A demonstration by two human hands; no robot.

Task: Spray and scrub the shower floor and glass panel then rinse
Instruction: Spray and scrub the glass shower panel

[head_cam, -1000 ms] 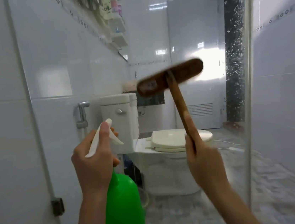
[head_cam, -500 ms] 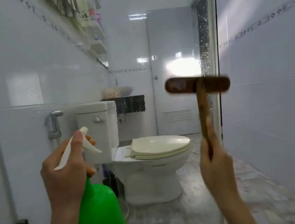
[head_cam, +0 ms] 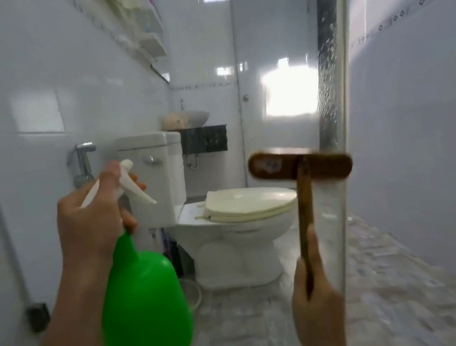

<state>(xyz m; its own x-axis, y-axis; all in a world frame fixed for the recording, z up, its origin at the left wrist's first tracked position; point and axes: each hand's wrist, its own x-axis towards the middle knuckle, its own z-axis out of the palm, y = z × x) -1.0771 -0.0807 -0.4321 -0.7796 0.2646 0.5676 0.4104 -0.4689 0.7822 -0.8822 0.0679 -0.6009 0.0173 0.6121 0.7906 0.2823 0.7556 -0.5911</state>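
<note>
My left hand (head_cam: 92,226) grips the white trigger head of a green spray bottle (head_cam: 145,318), which hangs below my fist at the lower left. My right hand (head_cam: 318,314) holds the wooden handle of a brown scrub brush (head_cam: 300,165), head upright and crosswise at mid-height. The brush head lies against or just in front of the glass panel (head_cam: 333,79), whose free edge runs top to bottom right of centre. Water drops speckle the upper glass. The grey mottled floor (head_cam: 392,282) spreads along the bottom and right.
A white toilet (head_cam: 236,229) with its lid closed stands straight ahead, its cistern against the left tiled wall. A bidet sprayer (head_cam: 83,162) hangs left of it. Shelves with bottles (head_cam: 144,19) line the upper left wall. A closed door (head_cam: 276,80) and small basin (head_cam: 185,119) are at the back.
The brush has dropped lower along the glass edge and the view has shifted closer. My left hand with the spray bottle has kept its hold and moved slightly right.
</note>
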